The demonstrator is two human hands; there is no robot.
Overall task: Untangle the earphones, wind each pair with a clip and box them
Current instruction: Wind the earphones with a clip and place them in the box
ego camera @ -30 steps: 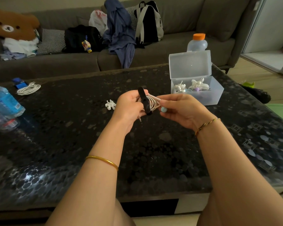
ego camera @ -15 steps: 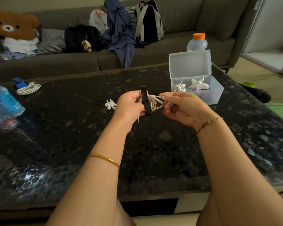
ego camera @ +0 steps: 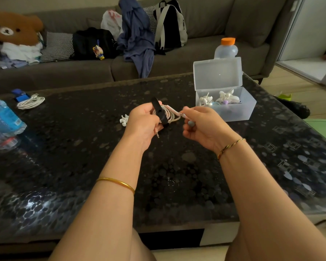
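At centre frame our left hand (ego camera: 142, 121) grips the coiled earphones (ego camera: 169, 114) under the black clip (ego camera: 159, 112). Our right hand (ego camera: 201, 125), against the coil a moment ago, now pinches the loose end (ego camera: 183, 115) and has drawn it rightward. We judge the winding nearly done. Beyond, upper right, the open box (ego camera: 233, 112) waits.

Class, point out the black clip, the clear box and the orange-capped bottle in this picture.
black clip (ego camera: 160, 113), head view, middle of its strap.
clear box (ego camera: 231, 113), head view, front wall.
orange-capped bottle (ego camera: 225, 51), head view, its body.
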